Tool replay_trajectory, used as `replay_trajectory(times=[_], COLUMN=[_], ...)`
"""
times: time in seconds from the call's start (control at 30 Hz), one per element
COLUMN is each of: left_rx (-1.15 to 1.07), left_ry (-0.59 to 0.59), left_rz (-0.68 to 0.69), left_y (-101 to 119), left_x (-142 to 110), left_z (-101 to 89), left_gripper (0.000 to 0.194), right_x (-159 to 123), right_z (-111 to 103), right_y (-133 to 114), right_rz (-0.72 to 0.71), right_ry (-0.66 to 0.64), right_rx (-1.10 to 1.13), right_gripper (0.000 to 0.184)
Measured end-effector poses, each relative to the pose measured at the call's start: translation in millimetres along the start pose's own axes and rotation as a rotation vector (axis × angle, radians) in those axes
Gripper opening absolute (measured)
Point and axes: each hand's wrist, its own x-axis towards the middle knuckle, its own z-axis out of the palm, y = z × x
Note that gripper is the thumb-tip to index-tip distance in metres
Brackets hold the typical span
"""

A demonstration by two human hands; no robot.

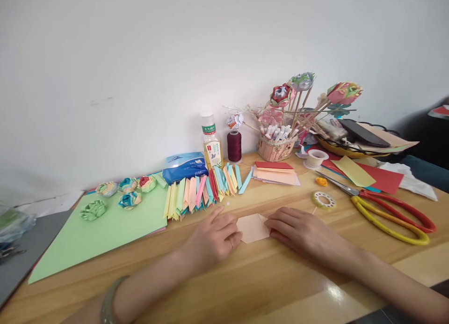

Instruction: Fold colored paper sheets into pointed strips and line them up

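A small pale peach piece of paper [253, 228] lies on the table in front of me, its corners folded in. At its left edge, my left hand [219, 232] has curled fingers gripping the paper, with a ring on one finger. My right hand [293, 228] holds the opposite edge, fingers pressed together and the thumb hidden below. Just beyond the paper is a row of folded coloured paper strips [196, 193]. A stack of cut paper pieces [275, 174] lies farther back.
Scissors [354, 191] with red and yellow handles and a tape roll [323, 201] lie right. Paper flowers [129, 200] rest on green sheets [115, 235] at left. A tissue pack [185, 167], bottle [212, 143], thread spool [234, 147] and flower basket [277, 148] stand along the wall.
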Motion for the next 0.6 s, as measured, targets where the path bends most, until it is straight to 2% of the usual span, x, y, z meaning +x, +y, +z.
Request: replay_trajectory(times=[0.17, 0.23, 0.4, 0.5, 0.6], left_rx=[0.05, 0.008, -0.145, -0.101, -0.003], left_ry=[0.034, 0.017, -0.013, -0.018, 0.013], left_rz=[-0.033, -0.093, -0.277, -0.245, -0.174], left_y=[0.9, 2.2, 5.0, 3.7, 1.1], left_x=[4.7, 10.1, 23.3, 25.2, 25.4], left_z=[11.6, 10.9, 4.9, 7.9, 14.0], left_gripper=[0.014, 0.015, 0.012, 0.016, 0.019], right_x=[4.4, 5.7, 7.3, 8.6, 10.4], right_z=[2.2, 3.8, 4.2, 1.6, -0.8], right_y=[20.9, 26.5, 29.3, 31.8, 37.2], right_rz=[-0.202, -0.201, -0.087, -0.126, -0.224], right_ry=[0.014, 0.022, 0.022, -0.002, 0.012], right_rx=[-0.089, -0.092, -0.017, -0.022, -0.077], right_gripper=[0.026, 0.027, 0.022, 0.022, 0.031])
